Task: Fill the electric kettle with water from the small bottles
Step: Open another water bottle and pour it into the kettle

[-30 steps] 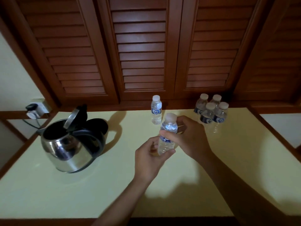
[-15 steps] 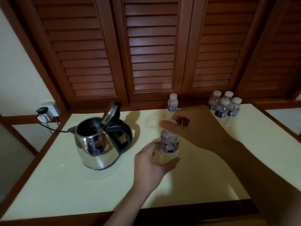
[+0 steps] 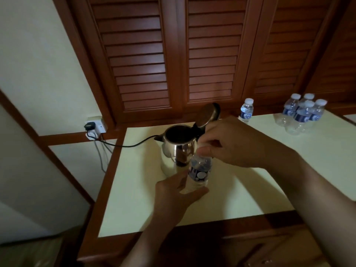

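Observation:
A small clear water bottle (image 3: 200, 171) with a blue label stands upright in front of the kettle. My left hand (image 3: 173, 197) grips its lower body. My right hand (image 3: 231, 145) covers the top, thumb and fingers pinching the cap, which is mostly hidden. The steel electric kettle (image 3: 177, 149) sits just behind the bottle with its lid (image 3: 208, 114) flipped up and its mouth open. One more small bottle (image 3: 246, 110) stands at the back of the table, and several bottles (image 3: 302, 114) are grouped at the back right.
The cream tabletop (image 3: 134, 199) has a wooden rim. The kettle's black cord (image 3: 123, 145) runs left to a wall socket (image 3: 94, 126). Louvred wooden doors (image 3: 192, 54) stand behind the table. A wooden drawer front (image 3: 260, 247) lies below the near edge.
The view has swung left and down, so the kettle now sits near the middle. Both hands have brought the bottle close in front of the kettle, my right hand still on the cap.

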Demonstrator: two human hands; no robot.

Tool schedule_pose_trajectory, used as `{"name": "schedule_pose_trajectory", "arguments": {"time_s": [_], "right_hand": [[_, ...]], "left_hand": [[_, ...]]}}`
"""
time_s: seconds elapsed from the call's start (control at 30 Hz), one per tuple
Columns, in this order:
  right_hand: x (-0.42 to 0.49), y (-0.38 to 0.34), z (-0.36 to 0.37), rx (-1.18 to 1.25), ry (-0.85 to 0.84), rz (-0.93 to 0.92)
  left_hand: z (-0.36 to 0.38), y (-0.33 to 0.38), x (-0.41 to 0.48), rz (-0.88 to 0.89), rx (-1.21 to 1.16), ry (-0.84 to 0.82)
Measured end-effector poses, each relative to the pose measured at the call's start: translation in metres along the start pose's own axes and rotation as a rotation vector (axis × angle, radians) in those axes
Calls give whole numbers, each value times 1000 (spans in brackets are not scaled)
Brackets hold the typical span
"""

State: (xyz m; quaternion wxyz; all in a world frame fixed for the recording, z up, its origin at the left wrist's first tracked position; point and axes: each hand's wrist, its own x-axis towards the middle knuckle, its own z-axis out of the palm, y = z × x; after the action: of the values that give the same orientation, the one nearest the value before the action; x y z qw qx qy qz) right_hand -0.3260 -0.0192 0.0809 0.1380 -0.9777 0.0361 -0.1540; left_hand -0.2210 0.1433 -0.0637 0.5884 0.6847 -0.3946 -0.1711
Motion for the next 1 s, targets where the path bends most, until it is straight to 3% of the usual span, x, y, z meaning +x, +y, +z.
{"name": "schedule_pose_trajectory", "arguments": {"time_s": [0.13, 0.33, 0.73, 1.0], "right_hand": [[8, -20, 0, 32, -61, -13], [24, -31, 13, -62, 6, 114], [27, -21, 11, -5, -265, 21], [13, -4, 16, 150, -105, 29]], "left_hand": [[-15, -4, -5, 48, -25, 39], [-21, -3, -10, 101, -5, 134], [-21, -12, -12, 93, 25, 123], [-20, -25, -12, -31, 12, 140]]}}
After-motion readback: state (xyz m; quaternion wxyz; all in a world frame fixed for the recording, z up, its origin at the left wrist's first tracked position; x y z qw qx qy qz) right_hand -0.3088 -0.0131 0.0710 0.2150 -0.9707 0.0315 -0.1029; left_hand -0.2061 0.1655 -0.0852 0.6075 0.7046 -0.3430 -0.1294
